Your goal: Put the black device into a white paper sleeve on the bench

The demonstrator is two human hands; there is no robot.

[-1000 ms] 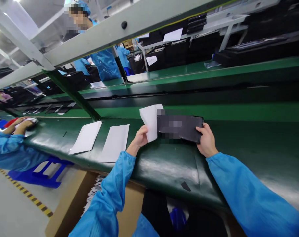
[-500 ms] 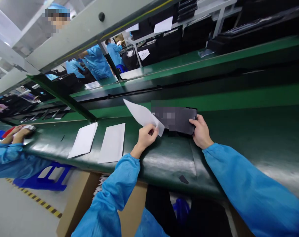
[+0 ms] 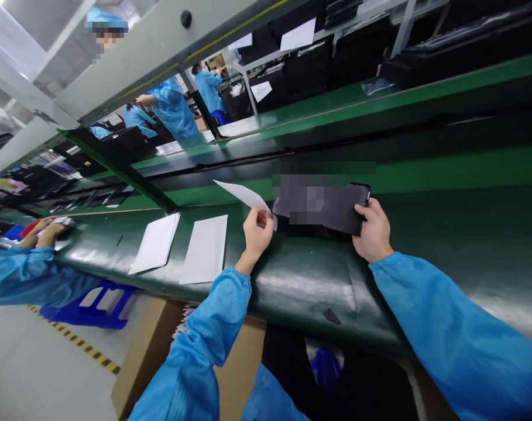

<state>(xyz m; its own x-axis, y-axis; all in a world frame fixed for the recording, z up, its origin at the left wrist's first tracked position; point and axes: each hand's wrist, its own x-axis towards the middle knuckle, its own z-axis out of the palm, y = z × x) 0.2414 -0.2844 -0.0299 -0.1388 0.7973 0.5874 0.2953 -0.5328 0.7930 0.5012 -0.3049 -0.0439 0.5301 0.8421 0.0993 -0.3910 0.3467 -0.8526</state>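
Observation:
My right hand grips the right end of a flat, dark rectangular device that looks like a tablet, thumb on its face. Part of that face is blurred out. Left of it, my left hand pinches a thin white sheet, which curls up and away to the left. The sheet's lower edge lies close to the device's left end; whether they touch I cannot tell. On the green work surface farther left lie a stack of white sheets and another flat white piece.
A small dark scrap lies near the front edge of the green bench. Below stands an open cardboard box. At far left a co-worker's hands hold something, beside a blue stool. A green post rises behind the sheets.
The white sheet and the device have moved apart: my left hand drew slightly left and up, while my right hand shifted right with the device. The camera view has also shifted a little.

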